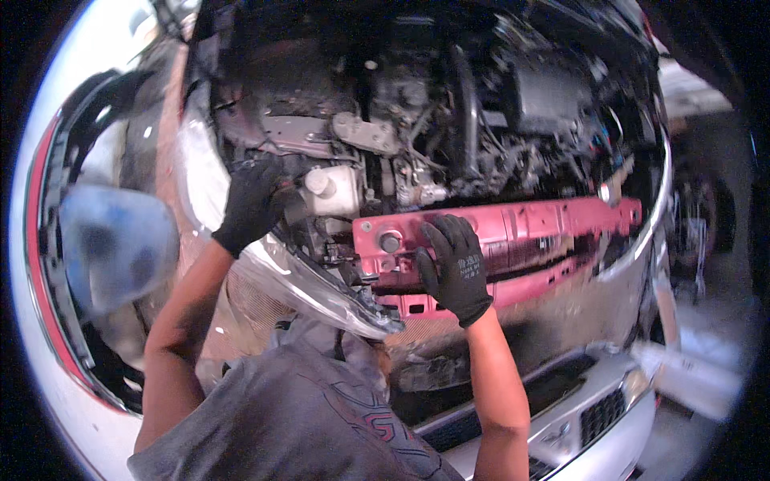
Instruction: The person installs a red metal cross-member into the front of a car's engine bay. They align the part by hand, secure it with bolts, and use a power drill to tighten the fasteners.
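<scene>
Your gloved right hand (455, 268) is partly open, fingers and thumb parted, laid on the left part of the red crossbeam (537, 224), which spans the near side of the engine bay (297, 132). Your left hand (253, 200) is beside the white reservoir (335, 196) (I cannot tell how open, or whether it holds anything), beyond the headlight (298, 276).

The crossbar (525, 224) is pinkish red, the gloves (460, 268) black, the reservoir (335, 192) off-white, the printed shirt (281, 409) grey.
</scene>
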Demonstrator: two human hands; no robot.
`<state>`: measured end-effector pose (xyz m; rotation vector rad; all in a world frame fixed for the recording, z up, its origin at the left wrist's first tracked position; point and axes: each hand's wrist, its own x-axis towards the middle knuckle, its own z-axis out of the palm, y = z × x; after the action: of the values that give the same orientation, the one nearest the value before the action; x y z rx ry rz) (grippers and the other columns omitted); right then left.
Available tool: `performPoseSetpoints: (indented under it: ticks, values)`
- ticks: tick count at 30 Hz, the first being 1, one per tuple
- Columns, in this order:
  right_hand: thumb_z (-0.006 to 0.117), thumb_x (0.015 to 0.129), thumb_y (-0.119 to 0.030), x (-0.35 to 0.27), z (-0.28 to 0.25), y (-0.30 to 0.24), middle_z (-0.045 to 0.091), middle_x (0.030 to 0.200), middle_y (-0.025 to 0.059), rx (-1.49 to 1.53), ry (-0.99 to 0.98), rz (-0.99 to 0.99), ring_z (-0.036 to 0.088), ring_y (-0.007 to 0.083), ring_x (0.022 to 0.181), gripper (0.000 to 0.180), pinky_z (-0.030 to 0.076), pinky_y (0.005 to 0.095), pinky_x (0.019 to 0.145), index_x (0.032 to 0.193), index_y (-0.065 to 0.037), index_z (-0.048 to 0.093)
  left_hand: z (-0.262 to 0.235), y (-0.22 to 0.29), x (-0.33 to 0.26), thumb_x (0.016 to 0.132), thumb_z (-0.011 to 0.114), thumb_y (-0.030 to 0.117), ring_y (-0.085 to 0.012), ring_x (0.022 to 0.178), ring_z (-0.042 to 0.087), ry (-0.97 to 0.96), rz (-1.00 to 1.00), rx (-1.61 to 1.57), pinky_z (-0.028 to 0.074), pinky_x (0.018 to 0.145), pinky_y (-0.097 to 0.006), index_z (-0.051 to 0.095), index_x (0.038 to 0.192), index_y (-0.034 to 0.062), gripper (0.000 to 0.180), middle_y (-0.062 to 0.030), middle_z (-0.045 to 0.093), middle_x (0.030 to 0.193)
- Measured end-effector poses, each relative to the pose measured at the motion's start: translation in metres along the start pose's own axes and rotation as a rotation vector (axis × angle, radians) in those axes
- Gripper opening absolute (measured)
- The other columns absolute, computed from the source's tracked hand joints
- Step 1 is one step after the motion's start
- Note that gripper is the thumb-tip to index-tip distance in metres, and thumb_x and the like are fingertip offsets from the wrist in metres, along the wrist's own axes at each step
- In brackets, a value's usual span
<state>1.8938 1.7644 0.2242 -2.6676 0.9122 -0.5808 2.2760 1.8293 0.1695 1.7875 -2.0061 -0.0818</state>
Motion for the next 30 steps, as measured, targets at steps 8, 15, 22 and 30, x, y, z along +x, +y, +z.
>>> performPoseSetpoints:
  ticks: [8, 15, 22, 30]
  values:
    - [0.06, 0.091, -0.039, 0.047, 0.019, 0.075, 0.066, 0.099, 0.0224, -0.041, -0.416, -0.16, 0.064, 0.0405, 0.088, 0.046, 0.05, 0.0507, 0.078, 0.119, -0.003, 0.06, 0.097, 0.151, 0.002, 0.091, 0.061, 0.011, -0.028, 0.085, 0.063, 0.513, -0.634, -0.518, 0.049, 0.079, -0.037, 0.065, 0.097, 0.0018, 0.012, -0.014, 0.064, 0.092]
    - [0.053, 0.094, -0.046, 0.06, 0.023, 0.075, 0.066, 0.095, 0.0271, 0.015, -0.593, -0.265, 0.066, 0.0442, 0.086, 0.052, 0.053, 0.0531, 0.076, 0.119, -0.001, 0.056, 0.163, 0.16, -0.025, 0.087, 0.051, 0.009, -0.0285, 0.108, 0.061, 0.583, -0.821, -0.279, 0.042, 0.103, -0.039, 0.07, 0.107, 0.0072, 0.028, -0.0123, 0.067, 0.113]
    - [0.056, 0.095, -0.031, 0.096, 0.009, 0.098, 0.064, 0.107, 0.0267, 0.212, -0.87, -0.592, 0.064, 0.0399, 0.1, 0.043, 0.05, 0.0452, 0.09, 0.123, 0.002, 0.054, 0.164, 0.145, -0.021, 0.088, 0.051, 0.01, -0.0277, 0.109, 0.061, 0.447, -0.773, -0.479, 0.044, 0.101, -0.037, 0.07, 0.111, 0.0094, 0.03, -0.0115, 0.068, 0.111]
    - [0.057, 0.097, -0.027, 0.107, 0.003, 0.1, 0.06, 0.121, 0.0228, 0.363, -0.928, -0.429, 0.06, 0.0294, 0.108, 0.044, 0.046, 0.0397, 0.092, 0.132, 0.0, 0.052, 0.156, 0.147, -0.002, 0.089, 0.062, 0.02, -0.0226, 0.088, 0.063, 0.616, -1.152, -0.926, 0.049, 0.082, -0.034, 0.072, 0.095, 0.0044, 0.02, -0.0115, 0.069, 0.099]
